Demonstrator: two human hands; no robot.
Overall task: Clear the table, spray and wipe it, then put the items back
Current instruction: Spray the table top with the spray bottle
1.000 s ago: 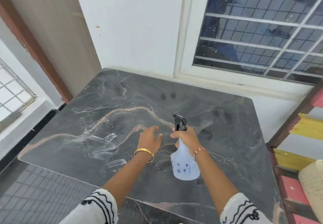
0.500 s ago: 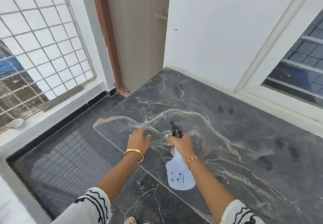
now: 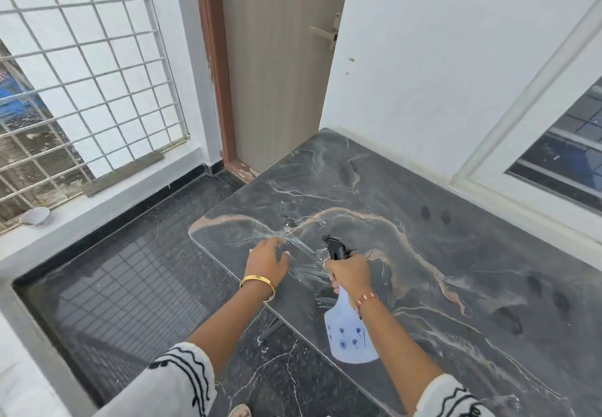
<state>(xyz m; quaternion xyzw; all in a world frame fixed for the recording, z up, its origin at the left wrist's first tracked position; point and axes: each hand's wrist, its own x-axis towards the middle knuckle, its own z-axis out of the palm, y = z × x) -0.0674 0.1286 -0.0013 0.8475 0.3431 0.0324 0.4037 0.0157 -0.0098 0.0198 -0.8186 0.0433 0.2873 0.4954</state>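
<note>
A dark marble-patterned table (image 3: pixel 439 221) fills the right half of the view, with wet streaks near its left corner. My right hand (image 3: pixel 350 273) grips the neck of a white spray bottle (image 3: pixel 350 335) with a black nozzle, held above the table's front edge, nozzle pointing left and away. My left hand (image 3: pixel 267 262) lies flat with spread fingers on the wet patch near the table's left edge. No cloth shows under it.
White walls and a barred window (image 3: pixel 560 156) run behind the table. A door (image 3: pixel 277 74) stands beyond the table's far left corner. Dark tiled floor (image 3: pixel 130 270) lies to the left, below a grille window with a small bowl (image 3: pixel 35 216) on the ledge.
The view has swung left toward the door and the grille window. Both hands and the bottle have shifted to the table's left corner, where my left hand rests on fresh wet streaks.
</note>
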